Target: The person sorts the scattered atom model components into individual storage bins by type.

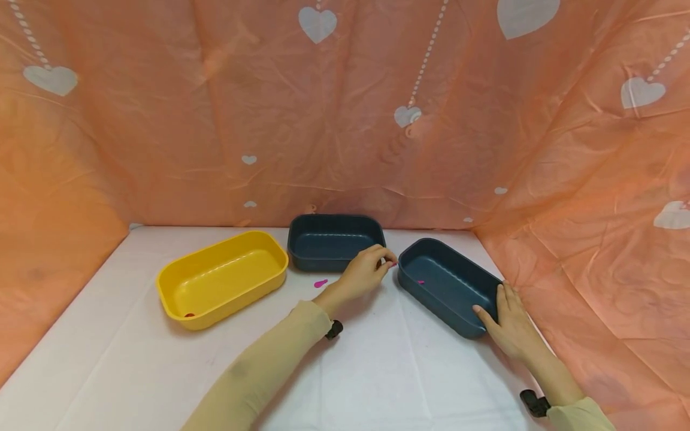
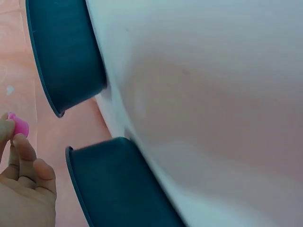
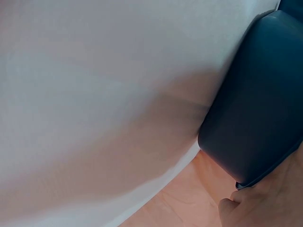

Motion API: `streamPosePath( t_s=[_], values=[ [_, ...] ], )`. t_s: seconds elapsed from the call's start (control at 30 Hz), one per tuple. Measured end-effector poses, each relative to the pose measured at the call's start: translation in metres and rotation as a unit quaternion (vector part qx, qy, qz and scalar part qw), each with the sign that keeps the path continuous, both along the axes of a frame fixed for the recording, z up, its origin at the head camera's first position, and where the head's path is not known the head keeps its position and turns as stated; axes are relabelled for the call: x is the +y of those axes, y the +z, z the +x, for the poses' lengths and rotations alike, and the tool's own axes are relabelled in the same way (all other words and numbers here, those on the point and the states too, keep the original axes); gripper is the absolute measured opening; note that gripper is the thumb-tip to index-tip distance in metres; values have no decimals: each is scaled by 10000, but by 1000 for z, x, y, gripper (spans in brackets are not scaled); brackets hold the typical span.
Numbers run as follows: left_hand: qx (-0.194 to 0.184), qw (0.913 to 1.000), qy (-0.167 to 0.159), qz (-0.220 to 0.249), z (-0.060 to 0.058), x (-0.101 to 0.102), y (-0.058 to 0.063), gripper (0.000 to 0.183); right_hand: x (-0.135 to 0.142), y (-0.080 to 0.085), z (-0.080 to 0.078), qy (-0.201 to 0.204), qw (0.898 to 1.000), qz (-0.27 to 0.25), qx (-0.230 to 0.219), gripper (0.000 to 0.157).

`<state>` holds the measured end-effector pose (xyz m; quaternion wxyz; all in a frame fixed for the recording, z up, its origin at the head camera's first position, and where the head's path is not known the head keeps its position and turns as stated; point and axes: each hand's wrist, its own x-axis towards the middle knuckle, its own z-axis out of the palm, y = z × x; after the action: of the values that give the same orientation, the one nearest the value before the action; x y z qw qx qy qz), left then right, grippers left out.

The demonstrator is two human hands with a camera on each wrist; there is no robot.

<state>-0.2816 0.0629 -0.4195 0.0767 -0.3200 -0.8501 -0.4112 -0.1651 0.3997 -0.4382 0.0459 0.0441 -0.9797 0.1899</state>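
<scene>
My left hand (image 1: 365, 267) is just left of the right-hand dark blue tray (image 1: 443, 316), fingertips near its corner. Thumb and forefinger pinch a small pink piece (image 2: 20, 126), rounded and cup-like in the left wrist view, partly hidden by the fingers. At the near right end of that tray, my right hand (image 1: 514, 326) holds the rim, with the thumb over the inner side and the fingers along the end wall. Another small pink piece (image 1: 421, 282) lies inside this tray. On the white cloth, a pink piece with a narrow neck (image 1: 320, 283) lies left of my left hand.
A second dark blue tray (image 1: 329, 265) stands at the back middle, behind my left hand. To the left is a yellow tray (image 1: 223, 278) with a small red thing (image 1: 189, 315) in its near corner. An orange curtain (image 1: 345, 131) with white hearts borders the table.
</scene>
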Motion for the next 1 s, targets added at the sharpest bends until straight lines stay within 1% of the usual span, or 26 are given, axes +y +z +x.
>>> streamPosePath(
  t_s=[0.13, 0.33, 0.57, 0.7, 0.83, 1.0],
  values=[
    [-15, 10000, -50, -2, -4, 12, 3, 15, 1, 0, 0, 6, 10000, -21, -3, 94],
    [-63, 9997, -26, -219, -10, 29, 8, 16, 0, 1, 0, -5, 10000, -45, -35, 95],
    [-156, 9989, -160, -405, -16, 45, 9, 19, 0, 1, 0, -38, 9999, -71, -85, 95],
    [-58, 9985, -206, -503, -19, 52, 9, 20, 1, 0, -1, -56, 9999, -82, -103, 95],
    [115, 9975, -185, -666, -24, 59, 9, 19, 1, 1, -1, -68, 9999, -94, -92, 95],
    [148, 9959, -124, -886, -27, 64, 9, 20, 1, 0, 0, -73, 9999, -113, -79, 95]
  ],
)
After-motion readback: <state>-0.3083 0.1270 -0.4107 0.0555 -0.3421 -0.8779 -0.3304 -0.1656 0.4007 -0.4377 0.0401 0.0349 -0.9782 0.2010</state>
